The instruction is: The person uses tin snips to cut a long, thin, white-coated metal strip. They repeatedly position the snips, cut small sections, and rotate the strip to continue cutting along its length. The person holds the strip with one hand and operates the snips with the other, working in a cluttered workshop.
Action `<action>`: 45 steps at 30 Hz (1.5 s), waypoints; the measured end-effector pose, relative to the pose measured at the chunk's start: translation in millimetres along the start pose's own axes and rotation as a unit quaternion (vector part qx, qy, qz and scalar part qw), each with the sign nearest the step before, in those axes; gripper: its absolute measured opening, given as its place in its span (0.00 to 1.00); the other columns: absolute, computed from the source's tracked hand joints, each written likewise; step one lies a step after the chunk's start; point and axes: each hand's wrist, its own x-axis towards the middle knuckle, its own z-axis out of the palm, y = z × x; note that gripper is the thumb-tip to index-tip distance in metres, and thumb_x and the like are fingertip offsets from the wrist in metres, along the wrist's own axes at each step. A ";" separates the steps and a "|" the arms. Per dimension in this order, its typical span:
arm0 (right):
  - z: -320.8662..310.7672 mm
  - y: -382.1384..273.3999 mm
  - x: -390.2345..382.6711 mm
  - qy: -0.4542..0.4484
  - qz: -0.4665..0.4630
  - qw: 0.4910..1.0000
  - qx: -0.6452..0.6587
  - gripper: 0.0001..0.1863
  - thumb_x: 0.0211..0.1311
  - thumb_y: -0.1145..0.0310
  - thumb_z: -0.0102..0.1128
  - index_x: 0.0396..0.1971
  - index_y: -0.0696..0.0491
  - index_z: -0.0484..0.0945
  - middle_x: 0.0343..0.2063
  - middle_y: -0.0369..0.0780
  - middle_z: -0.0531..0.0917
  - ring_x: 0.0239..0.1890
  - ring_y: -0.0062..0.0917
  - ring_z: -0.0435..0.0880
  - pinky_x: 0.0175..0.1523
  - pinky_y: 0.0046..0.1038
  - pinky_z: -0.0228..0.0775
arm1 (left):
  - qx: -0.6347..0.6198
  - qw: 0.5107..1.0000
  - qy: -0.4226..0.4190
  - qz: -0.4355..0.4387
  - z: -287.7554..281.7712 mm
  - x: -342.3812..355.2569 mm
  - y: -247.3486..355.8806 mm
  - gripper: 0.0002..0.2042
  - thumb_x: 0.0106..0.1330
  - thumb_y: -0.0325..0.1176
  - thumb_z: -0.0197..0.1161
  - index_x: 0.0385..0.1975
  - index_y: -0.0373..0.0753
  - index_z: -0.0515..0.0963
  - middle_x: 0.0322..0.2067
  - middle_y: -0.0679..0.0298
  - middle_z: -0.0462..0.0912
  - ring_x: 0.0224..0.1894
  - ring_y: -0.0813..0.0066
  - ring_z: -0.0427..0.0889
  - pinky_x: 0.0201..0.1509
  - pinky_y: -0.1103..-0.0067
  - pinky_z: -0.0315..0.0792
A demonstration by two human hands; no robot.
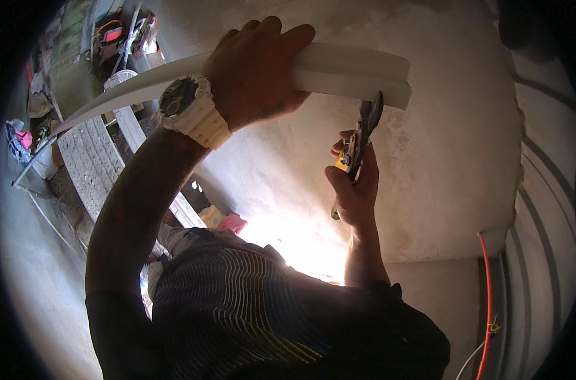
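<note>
White trim strip (339, 71) in left hand (253, 73); snips (359, 142) in right hand (356, 190).

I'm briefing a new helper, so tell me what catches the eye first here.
At top centre, the left hand, with a chunky white wristwatch, grips a long white curved plastic strip that arcs from far left to upper right. Just below the strip's right end, the right hand holds yellow-handled metal snips, blades at its edge. An orange cable runs down the wall at lower right.
</note>
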 end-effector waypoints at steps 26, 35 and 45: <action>-4.9 18.6 0.4 -0.011 -0.010 1.000 -0.011 0.31 0.54 0.75 0.63 0.62 0.56 0.73 0.48 0.43 0.81 0.54 0.32 0.81 0.61 0.39 0.72 | 0.030 0.999 -0.033 -0.020 12.8 -6.3 1.1 0.27 0.54 0.36 0.81 0.53 0.43 0.77 0.41 0.53 0.81 0.47 0.50 0.87 0.52 0.57 0.84; -9.4 21.6 1.4 -0.037 0.023 0.999 -0.008 0.34 0.55 0.80 0.62 0.66 0.58 0.73 0.55 0.38 0.79 0.56 0.24 0.78 0.67 0.37 0.71 | 0.029 0.999 -0.029 -0.016 21.4 -6.2 -2.5 0.25 0.54 0.36 0.80 0.51 0.44 0.76 0.40 0.53 0.80 0.45 0.49 0.86 0.51 0.57 0.82; -5.8 27.9 4.7 -0.032 0.021 0.999 0.000 0.34 0.55 0.79 0.62 0.66 0.58 0.73 0.57 0.39 0.78 0.56 0.24 0.78 0.68 0.37 0.71 | 0.013 1.000 -0.019 -0.013 29.2 -8.3 -7.8 0.28 0.53 0.36 0.80 0.54 0.45 0.76 0.41 0.53 0.81 0.46 0.49 0.86 0.52 0.57 0.83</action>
